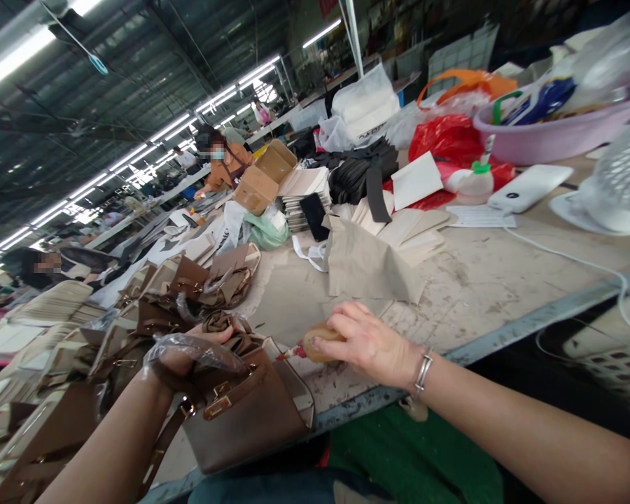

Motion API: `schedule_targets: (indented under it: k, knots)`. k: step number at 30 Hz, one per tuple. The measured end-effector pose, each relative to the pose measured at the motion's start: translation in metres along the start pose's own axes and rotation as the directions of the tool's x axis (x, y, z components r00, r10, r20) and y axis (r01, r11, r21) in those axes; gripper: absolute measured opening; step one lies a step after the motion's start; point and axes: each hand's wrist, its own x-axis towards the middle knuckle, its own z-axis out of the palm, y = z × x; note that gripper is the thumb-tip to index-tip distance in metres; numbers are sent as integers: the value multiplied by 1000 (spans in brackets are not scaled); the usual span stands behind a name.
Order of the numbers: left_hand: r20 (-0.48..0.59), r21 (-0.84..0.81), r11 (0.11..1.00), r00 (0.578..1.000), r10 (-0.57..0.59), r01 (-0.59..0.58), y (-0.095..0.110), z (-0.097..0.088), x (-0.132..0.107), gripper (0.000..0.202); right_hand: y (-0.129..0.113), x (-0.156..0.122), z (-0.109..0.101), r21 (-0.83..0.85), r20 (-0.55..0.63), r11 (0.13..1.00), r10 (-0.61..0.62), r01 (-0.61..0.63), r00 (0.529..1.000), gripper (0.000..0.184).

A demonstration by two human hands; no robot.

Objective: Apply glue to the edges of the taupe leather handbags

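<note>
A brown handbag (246,420) with gold buckles stands tilted at the table's front edge, its pale side edge facing right. My left hand (197,346) reaches over its plastic-wrapped handle (202,350) and grips the bunched brown lining (236,341) at the top; some of its fingers are hidden. In my right hand (365,343) is a small yellowish glue bottle (318,343), closed in the fingers. The bottle's red-stained nozzle (290,352) points left, close to the bag's upper edge; whether it touches cannot be made out.
Many similar brown bags (57,420) crowd the left side. Beyond my right hand lies grey-beige sheet material (372,262), with stacked panels (307,196) and a cardboard box (257,189) behind. To the right are a white power bank (533,187) with cable, a fan (624,175) and a pink basin (556,136).
</note>
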Motion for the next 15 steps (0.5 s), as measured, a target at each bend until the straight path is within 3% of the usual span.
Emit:
schedule_targets:
  k: [5,11,15]
  knots:
    - [-2,5,1000,1000,22,-22,-1,-1,1,22,-1,-3,0,7,60,1000,-8,8,998,21]
    - [62,-29,999,997,47,-45,-3,0,0,20,2,-1,5,-6,-40,1000,14,-14,999,26]
    - [43,-32,999,999,30,-29,-2,3,-2,24,4,-1,8,-19,-18,999,45,-46,999,26]
